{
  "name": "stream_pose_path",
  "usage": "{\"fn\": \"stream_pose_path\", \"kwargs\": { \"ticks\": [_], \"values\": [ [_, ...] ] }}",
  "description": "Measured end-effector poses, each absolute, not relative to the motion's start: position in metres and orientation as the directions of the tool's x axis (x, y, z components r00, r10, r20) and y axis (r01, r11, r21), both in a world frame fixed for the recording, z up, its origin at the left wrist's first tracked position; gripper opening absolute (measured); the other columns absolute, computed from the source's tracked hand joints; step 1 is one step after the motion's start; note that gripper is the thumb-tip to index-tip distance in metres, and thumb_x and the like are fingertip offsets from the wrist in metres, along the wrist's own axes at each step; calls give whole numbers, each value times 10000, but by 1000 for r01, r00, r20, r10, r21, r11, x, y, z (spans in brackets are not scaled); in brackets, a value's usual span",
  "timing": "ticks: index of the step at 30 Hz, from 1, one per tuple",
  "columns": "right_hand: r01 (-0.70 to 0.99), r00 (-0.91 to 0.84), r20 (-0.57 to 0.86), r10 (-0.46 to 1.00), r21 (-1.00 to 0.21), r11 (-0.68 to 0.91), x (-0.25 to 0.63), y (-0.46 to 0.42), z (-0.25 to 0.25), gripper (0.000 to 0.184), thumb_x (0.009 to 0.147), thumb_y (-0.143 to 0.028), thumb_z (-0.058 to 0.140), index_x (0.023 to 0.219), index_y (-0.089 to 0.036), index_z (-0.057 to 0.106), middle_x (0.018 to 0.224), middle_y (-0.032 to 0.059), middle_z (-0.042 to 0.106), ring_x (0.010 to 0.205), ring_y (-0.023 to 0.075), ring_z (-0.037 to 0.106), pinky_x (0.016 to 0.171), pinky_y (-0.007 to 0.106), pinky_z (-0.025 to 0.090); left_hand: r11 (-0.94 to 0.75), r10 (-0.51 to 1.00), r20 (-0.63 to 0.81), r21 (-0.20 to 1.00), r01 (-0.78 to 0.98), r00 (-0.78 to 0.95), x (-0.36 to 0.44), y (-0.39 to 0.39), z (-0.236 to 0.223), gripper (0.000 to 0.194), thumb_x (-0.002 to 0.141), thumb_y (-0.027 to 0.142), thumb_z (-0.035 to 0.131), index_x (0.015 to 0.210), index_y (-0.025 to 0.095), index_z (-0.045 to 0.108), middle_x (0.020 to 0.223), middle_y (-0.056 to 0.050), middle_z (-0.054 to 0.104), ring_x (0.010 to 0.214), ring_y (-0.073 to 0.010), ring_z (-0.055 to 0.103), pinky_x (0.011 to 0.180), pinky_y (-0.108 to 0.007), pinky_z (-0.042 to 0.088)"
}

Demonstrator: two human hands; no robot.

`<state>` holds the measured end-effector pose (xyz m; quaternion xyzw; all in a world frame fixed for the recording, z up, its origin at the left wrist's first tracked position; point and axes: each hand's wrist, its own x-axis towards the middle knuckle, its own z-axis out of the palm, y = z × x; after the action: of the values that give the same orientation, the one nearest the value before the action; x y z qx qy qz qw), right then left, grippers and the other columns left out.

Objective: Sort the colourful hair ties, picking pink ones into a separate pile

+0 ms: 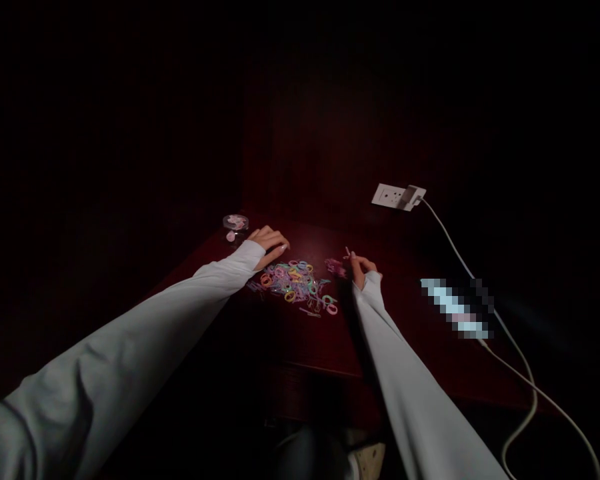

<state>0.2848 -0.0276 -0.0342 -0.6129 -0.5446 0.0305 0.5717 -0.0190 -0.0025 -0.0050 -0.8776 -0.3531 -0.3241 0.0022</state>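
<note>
A loose heap of small coloured rubber bands (297, 283) lies on a dark red table (300, 340). My left hand (270, 245) rests at the heap's upper left edge, fingers curled down onto the table, touching the nearest bands. My right hand (363, 269) is at the heap's right side, fingers pinched together beside a small pink-purple clump of bands (335, 267); something thin sticks up from the pinch, too small to name. Both arms wear pale long sleeves.
A small clear round container (235, 222) with pink bits stands behind my left hand. A white wall socket (387, 196) holds a white charger (413, 197), whose cable (515, 360) runs down across the table's right side. The surroundings are very dark.
</note>
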Motion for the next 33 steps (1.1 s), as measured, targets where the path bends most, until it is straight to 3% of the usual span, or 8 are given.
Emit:
{"fn": "stream_pose_path", "kwargs": {
  "ticks": [5, 11, 15, 19, 22, 25, 29, 33],
  "values": [
    [805, 376, 564, 735, -591, 42, 308, -30, -34, 592, 923, -739, 562, 833, -219, 829, 1043, 145, 718, 1048, 327, 479, 886, 446, 348, -647, 724, 616, 449, 616, 311, 4, 13, -31, 482, 1145, 351, 297, 1157, 219, 760, 1102, -65, 749, 1094, -264, 546, 1049, -448, 404],
    [869, 284, 544, 790, -493, 27, 298, -34, -32, 619, 959, -754, 531, 800, -223, 808, 993, 135, 666, 980, 298, 453, 871, 437, 347, -671, 725, 562, 442, 596, 399, 17, 19, -41, 421, 1133, 328, 336, 1168, 255, 749, 1133, -46, 747, 1091, -254, 559, 1032, -423, 421],
    [817, 331, 537, 776, -574, 49, 293, -32, -26, 594, 943, -743, 545, 740, -223, 748, 950, 115, 695, 954, 280, 498, 884, 420, 387, -642, 756, 512, 458, 615, 408, 30, 18, -36, 400, 1133, 327, 350, 1149, 255, 743, 1143, -55, 748, 1153, -262, 560, 1059, -429, 404],
    [598, 176, 347, 921, -781, 180, 283, -39, -16, 734, 974, -778, 400, 513, -242, 596, 583, 55, 590, 657, 207, 529, 724, 346, 427, -622, 776, 484, 483, 616, 404, 46, 20, -31, 389, 1122, 283, 362, 1138, 241, 748, 1146, -58, 759, 1169, -263, 578, 1080, -445, 397],
    [448, -86, 145, 986, -878, 169, 276, -49, -10, 826, 952, -836, 366, 376, -264, 520, 375, 9, 389, 435, 144, 389, 579, 333, 361, -626, 769, 524, 500, 598, 366, 49, 24, -30, 423, 1123, 285, 335, 1111, 232, 755, 1105, -59, 767, 1145, -263, 596, 1087, -465, 406],
    [414, -220, 93, 971, -892, 179, 277, -59, -7, 839, 943, -839, 384, 338, -272, 507, 313, -17, 301, 367, 105, 252, 513, 326, 293, -653, 735, 615, 524, 548, 287, 39, 30, -28, 518, 1137, 324, 267, 1024, 206, 758, 1012, -74, 769, 1066, -262, 622, 1055, -471, 450],
    [391, -312, 42, 949, -905, 168, 282, -65, -6, 860, 899, -892, 384, 304, -281, 493, 306, 19, 397, 363, 114, 332, 502, 319, 311, -765, 617, 743, 486, 422, 261, 9, 35, -23, 632, 1156, 400, 192, 943, 178, 745, 894, -79, 752, 907, -229, 632, 961, -417, 510],
    [403, -329, 61, 942, -894, 199, 273, -71, -6, 832, 871, -892, 449, 332, -269, 569, 351, 49, 521, 415, 132, 430, 542, 308, 374, -779, 600, 749, 467, 419, 280, -12, 34, -19, 626, 1158, 422, 205, 879, 195, 717, 828, -62, 742, 837, -211, 638, 916, -384, 516]
  ]
}}
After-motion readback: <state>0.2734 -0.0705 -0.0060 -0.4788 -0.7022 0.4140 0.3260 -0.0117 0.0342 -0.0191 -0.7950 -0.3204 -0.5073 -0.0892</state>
